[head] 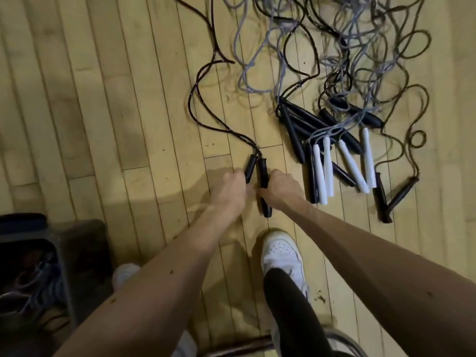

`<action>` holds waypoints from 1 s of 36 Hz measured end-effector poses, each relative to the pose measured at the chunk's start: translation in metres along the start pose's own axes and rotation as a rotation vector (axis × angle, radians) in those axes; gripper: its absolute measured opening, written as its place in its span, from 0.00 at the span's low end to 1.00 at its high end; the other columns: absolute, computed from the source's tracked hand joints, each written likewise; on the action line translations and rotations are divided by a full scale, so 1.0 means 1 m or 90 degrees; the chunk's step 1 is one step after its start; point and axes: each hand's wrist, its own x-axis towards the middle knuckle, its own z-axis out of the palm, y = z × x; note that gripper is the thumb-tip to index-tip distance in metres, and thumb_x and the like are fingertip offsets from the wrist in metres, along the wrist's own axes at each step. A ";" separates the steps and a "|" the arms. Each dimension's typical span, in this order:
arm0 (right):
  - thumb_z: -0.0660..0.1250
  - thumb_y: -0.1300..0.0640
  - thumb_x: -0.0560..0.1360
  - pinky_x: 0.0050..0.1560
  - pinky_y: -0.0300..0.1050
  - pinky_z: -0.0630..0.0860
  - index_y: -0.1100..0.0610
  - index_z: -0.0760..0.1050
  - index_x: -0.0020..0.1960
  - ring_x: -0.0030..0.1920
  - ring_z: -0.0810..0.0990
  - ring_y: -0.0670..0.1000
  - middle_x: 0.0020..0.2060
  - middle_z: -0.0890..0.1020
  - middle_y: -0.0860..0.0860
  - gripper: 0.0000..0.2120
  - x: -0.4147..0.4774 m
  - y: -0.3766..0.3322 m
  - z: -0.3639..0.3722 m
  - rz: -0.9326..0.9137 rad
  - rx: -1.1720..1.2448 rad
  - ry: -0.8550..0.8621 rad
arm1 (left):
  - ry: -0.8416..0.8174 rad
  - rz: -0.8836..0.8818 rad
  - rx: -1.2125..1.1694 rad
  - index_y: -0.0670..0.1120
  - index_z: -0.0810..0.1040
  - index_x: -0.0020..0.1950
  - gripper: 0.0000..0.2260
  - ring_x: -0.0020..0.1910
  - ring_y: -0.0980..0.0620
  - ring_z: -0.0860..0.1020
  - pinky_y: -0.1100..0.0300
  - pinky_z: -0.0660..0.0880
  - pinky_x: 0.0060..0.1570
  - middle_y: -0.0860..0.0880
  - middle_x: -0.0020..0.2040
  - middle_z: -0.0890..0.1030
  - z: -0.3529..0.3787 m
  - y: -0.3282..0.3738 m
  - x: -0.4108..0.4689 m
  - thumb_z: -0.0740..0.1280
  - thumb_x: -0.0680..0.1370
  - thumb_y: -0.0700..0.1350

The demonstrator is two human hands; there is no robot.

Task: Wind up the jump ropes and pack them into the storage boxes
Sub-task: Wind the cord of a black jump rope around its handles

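The storage box [60, 253] sits dim at the lower-left edge, cut off, its contents hard to read. Fingertips are tucked out of sight under both hands. The left hand [229, 188] curls round one black handle [250, 167], and the right hand [282, 188] grips the second black handle [264, 173]. Their black rope [190, 99] snakes across the wooden floor [128, 99], beside the tangled pile of jump ropes [334, 130].

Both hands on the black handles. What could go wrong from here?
1. The black rope trails up beside the tangled pile; winding it may snag grey loops and drag them along.
2. Left hand and right hand grip the black handles just ahead of the white shoe; slack could catch underfoot.
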 end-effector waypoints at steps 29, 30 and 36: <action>0.60 0.47 0.84 0.34 0.47 0.79 0.53 0.76 0.63 0.40 0.82 0.53 0.44 0.85 0.55 0.14 -0.499 -0.083 -0.258 -0.639 0.548 -0.034 | 0.431 0.436 -0.453 0.46 0.81 0.54 0.06 0.31 0.53 0.83 0.54 0.81 0.32 0.46 0.44 0.82 -0.306 0.117 -0.478 0.70 0.79 0.46; 0.60 0.46 0.84 0.34 0.47 0.80 0.53 0.75 0.64 0.39 0.82 0.54 0.44 0.84 0.53 0.14 -0.525 -0.081 -0.262 -0.664 0.555 -0.057 | 0.463 0.468 -0.429 0.48 0.81 0.52 0.04 0.30 0.54 0.82 0.58 0.79 0.30 0.47 0.42 0.82 -0.312 0.119 -0.504 0.71 0.79 0.47; 0.61 0.47 0.83 0.32 0.48 0.77 0.53 0.69 0.68 0.33 0.79 0.56 0.39 0.80 0.57 0.16 -0.660 -0.066 -0.285 -0.789 0.490 -0.109 | 0.708 0.562 -0.230 0.52 0.80 0.44 0.13 0.30 0.57 0.69 0.52 0.71 0.34 0.53 0.31 0.73 -0.338 0.125 -0.632 0.73 0.71 0.60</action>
